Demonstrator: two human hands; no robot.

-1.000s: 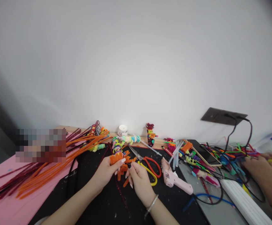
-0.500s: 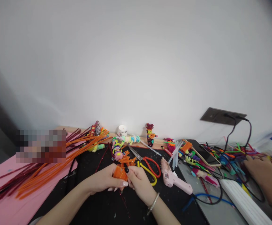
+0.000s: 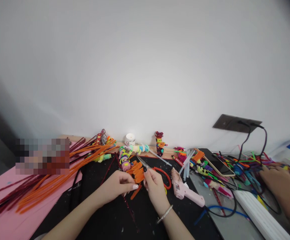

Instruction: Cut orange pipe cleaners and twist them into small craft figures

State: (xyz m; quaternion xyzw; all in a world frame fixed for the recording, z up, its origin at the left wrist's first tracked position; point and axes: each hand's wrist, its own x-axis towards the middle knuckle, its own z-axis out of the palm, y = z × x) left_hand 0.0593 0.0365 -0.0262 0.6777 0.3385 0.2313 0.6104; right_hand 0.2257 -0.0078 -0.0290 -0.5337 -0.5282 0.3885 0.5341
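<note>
My left hand [image 3: 116, 186] and my right hand [image 3: 155, 185] meet over a black mat [image 3: 110, 216]. Between them is a bundle of short orange pipe-cleaner pieces [image 3: 138, 170]. The left fingers are curled, with the white-nailed thumb pressed in against the bundle's lower left. On the bundle's right side, my right thumb and forefinger, with dark nails, pinch it. One loose orange piece [image 3: 136, 193] lies just below the left thumb. My right wrist wears a thin bracelet.
Red-handled scissors [image 3: 163, 172], a pink glue gun [image 3: 186, 192] and clear glue sticks [image 3: 187, 160] lie right of my hands. Long orange pipe cleaners [image 3: 60, 176] cover the pink sheet at left. Small figures [image 3: 160, 143] line the wall. Another person's hand [image 3: 277, 183] works among cables at right.
Both hands have moved away from me toward the scissors, carrying the orange piece from mid-mat up to the heap of orange bits. The right hand now covers the yellow scissor handle.
</note>
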